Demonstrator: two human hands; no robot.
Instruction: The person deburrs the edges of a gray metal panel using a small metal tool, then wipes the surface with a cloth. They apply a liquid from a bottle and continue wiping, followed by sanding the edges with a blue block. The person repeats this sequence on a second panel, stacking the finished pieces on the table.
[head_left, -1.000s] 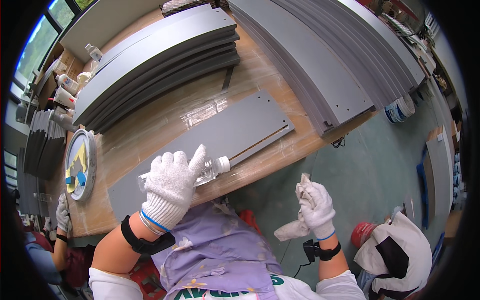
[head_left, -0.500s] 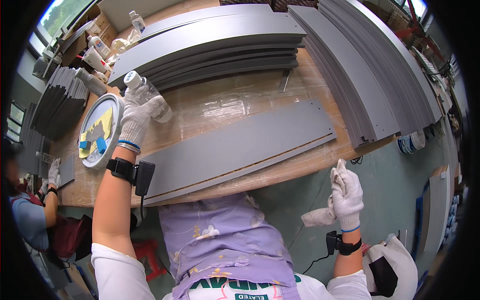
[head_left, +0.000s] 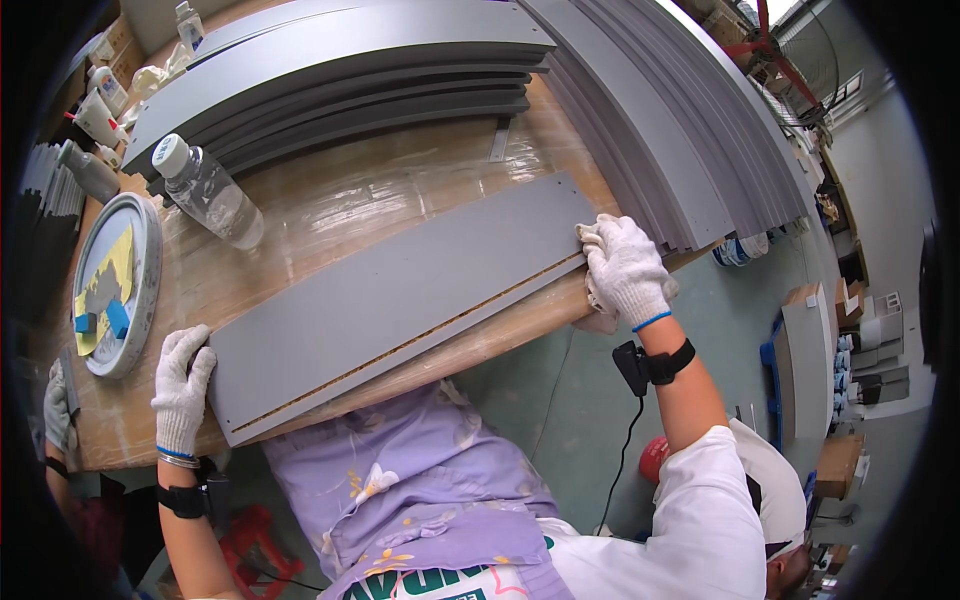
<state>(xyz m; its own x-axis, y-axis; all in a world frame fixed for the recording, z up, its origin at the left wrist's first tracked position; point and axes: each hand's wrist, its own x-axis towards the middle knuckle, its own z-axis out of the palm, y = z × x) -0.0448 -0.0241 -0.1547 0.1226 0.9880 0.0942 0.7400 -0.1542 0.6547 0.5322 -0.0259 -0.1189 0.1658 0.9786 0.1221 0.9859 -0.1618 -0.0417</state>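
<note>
The left hand (head_left: 183,390), in a white knit glove, lies flat with fingers stretched against the left end of a long flat grey panel (head_left: 400,300) on the wooden workbench (head_left: 330,205); it grasps nothing, only presses the panel's short edge. The right hand (head_left: 625,270), gloved the same, is curled over a crumpled white cloth (head_left: 600,315), gripping it against the panel's far right end at the bench's edge. The panel stretches between both hands, tilted across the bench. Beyond the left hand sits a round metal tray (head_left: 150,290) with yellow and blue pieces, and farther off a clear plastic bottle (head_left: 208,190) lies on its side. Stacked grey panels (head_left: 340,60) lie beyond.
</note>
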